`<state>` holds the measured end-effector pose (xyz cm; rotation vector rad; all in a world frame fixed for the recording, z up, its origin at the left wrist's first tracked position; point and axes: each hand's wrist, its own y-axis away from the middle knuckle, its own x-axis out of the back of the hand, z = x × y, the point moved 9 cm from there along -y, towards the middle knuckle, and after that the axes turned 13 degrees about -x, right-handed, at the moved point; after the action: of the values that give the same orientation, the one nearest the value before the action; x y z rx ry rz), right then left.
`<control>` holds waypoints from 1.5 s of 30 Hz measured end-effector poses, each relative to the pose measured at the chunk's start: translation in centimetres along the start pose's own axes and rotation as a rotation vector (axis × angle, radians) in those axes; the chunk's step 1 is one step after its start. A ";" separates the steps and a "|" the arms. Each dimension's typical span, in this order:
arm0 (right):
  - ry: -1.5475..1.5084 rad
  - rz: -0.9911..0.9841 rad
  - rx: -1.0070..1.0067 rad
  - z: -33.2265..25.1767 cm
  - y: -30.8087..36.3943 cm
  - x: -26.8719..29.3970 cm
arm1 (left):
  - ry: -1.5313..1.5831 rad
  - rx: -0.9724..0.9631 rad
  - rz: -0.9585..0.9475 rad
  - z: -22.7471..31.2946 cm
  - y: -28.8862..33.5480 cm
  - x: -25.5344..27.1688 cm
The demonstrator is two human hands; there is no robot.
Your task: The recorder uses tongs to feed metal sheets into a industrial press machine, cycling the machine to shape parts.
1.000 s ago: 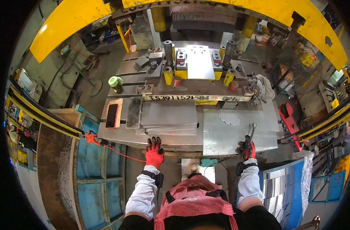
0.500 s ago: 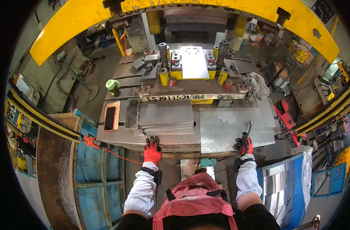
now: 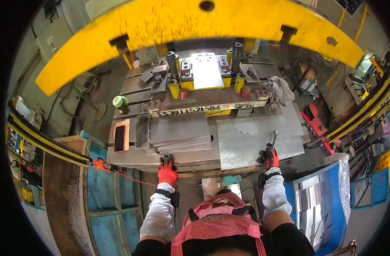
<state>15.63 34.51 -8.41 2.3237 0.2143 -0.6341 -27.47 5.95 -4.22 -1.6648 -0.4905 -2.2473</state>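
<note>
My left hand (image 3: 167,170), in a red glove with black fingers, rests at the front edge of the metal bench (image 3: 118,158) with its fingers spread. Just beyond it lies a stack of flat metal sheets (image 3: 182,132). My right hand (image 3: 268,158), gloved alike, is closed around a slim tool with a rounded metal end (image 3: 275,135); its exact kind is unclear. That hand is over the right front part of a large pale metal sheet (image 3: 239,149). Farther back, a bright plate (image 3: 207,72) lies on the die between dark upright posts.
A broad yellow beam (image 3: 237,21) crosses above the die. A phone (image 3: 119,137) and a green-lidded bottle (image 3: 119,102) are at the bench's left; a grey rag (image 3: 280,90) lies right. A red stand (image 3: 316,128) and a blue bin (image 3: 338,213) are beyond the right side.
The yellow beam reaches lower and fills more of the view; I cannot tell whether it or my head moved. The bench appears shifted slightly left. Both hands keep nearly the same places on it.
</note>
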 end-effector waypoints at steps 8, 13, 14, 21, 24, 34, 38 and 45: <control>-0.035 0.067 0.034 -0.8 1.2 -0.5 | 0.028 -0.036 0.073 0.0 -0.4 0.1; -0.057 0.038 0.049 -0.9 1.9 -1.7 | -0.009 -0.043 0.105 -0.5 -0.3 0.1; -0.079 0.014 0.041 -0.8 2.0 -2.1 | 0.003 -0.039 0.108 -0.6 -0.4 0.2; -0.013 0.094 0.073 -0.9 1.6 -0.5 | 0.029 -0.094 0.157 1.3 -0.3 1.4; 0.006 0.100 0.055 -0.8 1.6 -1.2 | -0.016 -0.100 0.188 0.6 -0.2 1.4; 0.433 -0.004 0.314 -4.1 2.8 -4.3 | -0.032 -0.088 0.022 1.4 1.2 0.9; 0.605 -0.247 0.363 -8.5 7.1 -17.3 | 0.132 0.173 -0.422 4.3 2.6 5.1; 0.681 -0.721 0.199 -13.0 -1.2 -40.2 | 1.146 -0.114 0.049 17.3 -11.8 15.5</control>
<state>-14.55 45.20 19.14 2.5575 1.3934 -0.1511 -22.18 23.64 14.21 -0.2065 -0.0170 -2.7191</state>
